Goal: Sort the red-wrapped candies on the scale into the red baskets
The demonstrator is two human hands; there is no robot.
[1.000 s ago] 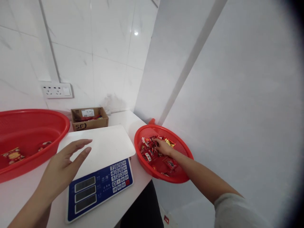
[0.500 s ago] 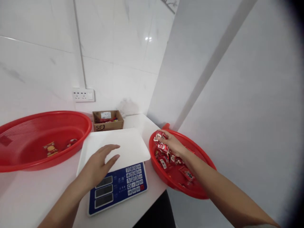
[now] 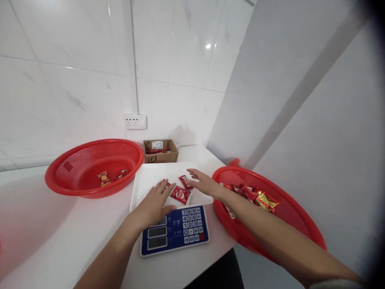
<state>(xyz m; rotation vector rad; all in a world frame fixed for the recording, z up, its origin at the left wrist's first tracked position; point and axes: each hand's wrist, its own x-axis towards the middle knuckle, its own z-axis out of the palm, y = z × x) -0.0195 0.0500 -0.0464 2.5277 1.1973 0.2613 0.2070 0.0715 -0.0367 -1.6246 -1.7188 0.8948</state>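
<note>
Several small red packets (image 3: 181, 194) lie on the white pan (image 3: 144, 176) of a scale with a blue keypad panel (image 3: 177, 241). My left hand (image 3: 155, 202), fingers spread, is over the pan's front left part and touches or covers part of a packet. Over the pan's right side is my right hand (image 3: 203, 182), its thumb and fingers apart, beside another small red packet (image 3: 185, 182). Nothing shows in its grasp. My right forearm passes over a red basket (image 3: 300, 208) with red packets and a gold packet (image 3: 266, 200).
At the left stands another red basket (image 3: 93, 150) with a few packets in it. A cardboard box (image 3: 161, 156) with packets sits behind the scale, near the wall socket (image 3: 135, 121). A grey wall rises at the right.
My right hand has moved left from the right basket to the pan and let go of its packets. Red packets now lie on the pan. The view has shifted left.
</note>
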